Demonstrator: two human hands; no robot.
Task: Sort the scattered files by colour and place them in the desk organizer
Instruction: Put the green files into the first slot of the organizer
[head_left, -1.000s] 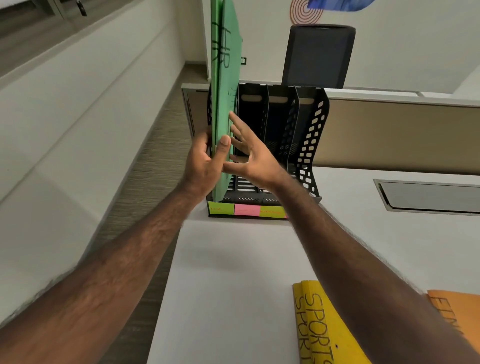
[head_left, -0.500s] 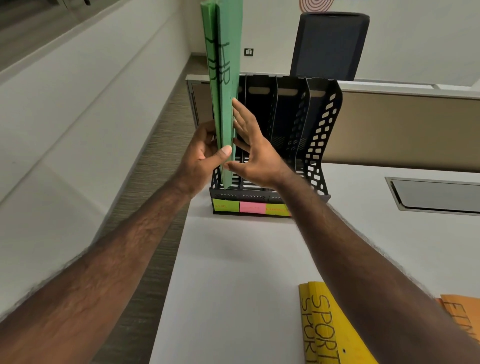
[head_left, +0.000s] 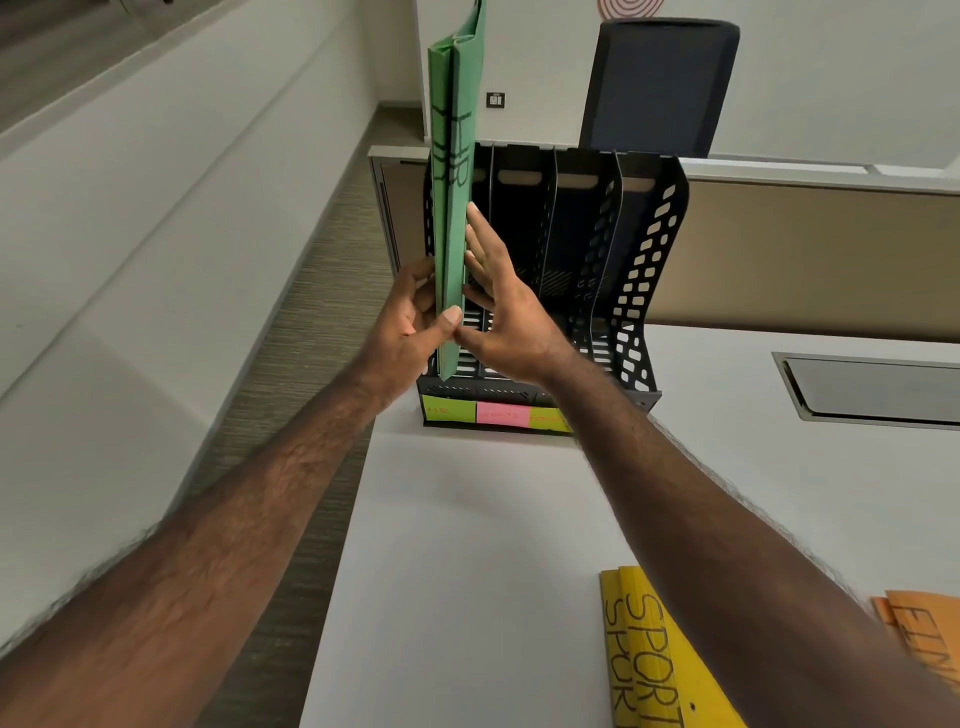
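The green files (head_left: 453, 208) stand upright on their lower edge in the leftmost slot of the black organizer (head_left: 644, 270), their tops rising well above its dividers. They look like thin card folders: light, I judge, but tall and floppy, likely to bow or fan apart if I grip them only by a corner. The best hold seems low on the near edge, where the stack is squeezed together and the slot walls help.

My left hand (head_left: 410, 325) pinches that near edge, thumb across the front and fingers curled behind. My right hand (head_left: 501, 306) lies flat and straight-fingered against the right face of the files, steadying them, not gripping.

Below the slot, sticky labels (head_left: 498, 414) in green, pink and yellow line the organizer's front. On the white desk (head_left: 467, 519) nearer me lie yellow files (head_left: 657, 670) and, at the right edge, orange files (head_left: 930, 623), still to be sorted.
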